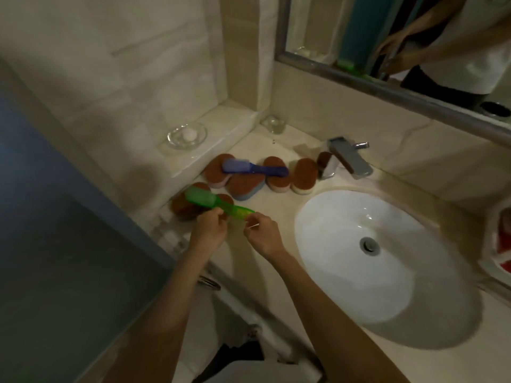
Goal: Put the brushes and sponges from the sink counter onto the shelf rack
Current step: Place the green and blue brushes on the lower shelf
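Observation:
A green brush lies tilted over brown sponges at the counter's left edge. My left hand is closed around its handle. My right hand is beside the handle's tip, fingers pinched at it; whether it grips is unclear. A blue brush rests across several brown-topped sponges further back. Two more sponges lie by the faucet. The shelf rack is out of view.
A white oval sink fills the counter's right side, with a chrome faucet behind it. A glass soap dish sits on the ledge, a glass cup in the corner, a mirror above. A red-and-white item is at the right edge.

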Demonstrator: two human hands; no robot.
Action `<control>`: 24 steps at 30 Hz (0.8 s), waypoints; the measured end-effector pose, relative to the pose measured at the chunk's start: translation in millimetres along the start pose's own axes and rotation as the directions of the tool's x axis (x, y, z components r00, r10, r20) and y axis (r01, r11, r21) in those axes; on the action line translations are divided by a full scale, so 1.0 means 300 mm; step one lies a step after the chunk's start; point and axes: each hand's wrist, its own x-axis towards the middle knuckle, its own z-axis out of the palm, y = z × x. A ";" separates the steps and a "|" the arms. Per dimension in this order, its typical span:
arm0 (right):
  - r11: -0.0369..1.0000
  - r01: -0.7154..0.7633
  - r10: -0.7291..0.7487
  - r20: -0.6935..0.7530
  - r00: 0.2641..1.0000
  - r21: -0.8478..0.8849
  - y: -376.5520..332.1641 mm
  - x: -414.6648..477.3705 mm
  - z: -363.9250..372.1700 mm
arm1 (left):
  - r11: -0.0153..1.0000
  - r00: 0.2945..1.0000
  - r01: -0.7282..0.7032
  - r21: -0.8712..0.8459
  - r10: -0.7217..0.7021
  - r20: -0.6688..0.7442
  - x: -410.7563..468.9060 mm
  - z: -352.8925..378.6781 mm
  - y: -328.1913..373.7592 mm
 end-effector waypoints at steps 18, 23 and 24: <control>0.939 0.003 0.033 0.101 0.994 -0.344 -0.013 0.277 0.108 | 0.956 0.961 0.081 -0.283 -0.150 -0.231 0.241 -0.076 -0.082; 0.994 0.011 -0.015 -0.036 0.999 -0.113 -0.020 0.289 0.042 | 0.722 0.979 0.096 -0.685 -0.193 -0.066 0.280 -0.046 0.024; 0.994 0.048 -0.051 -0.027 0.998 -0.096 -0.025 0.296 0.035 | 0.629 0.980 0.121 -0.768 -0.198 -0.008 0.298 -0.034 0.050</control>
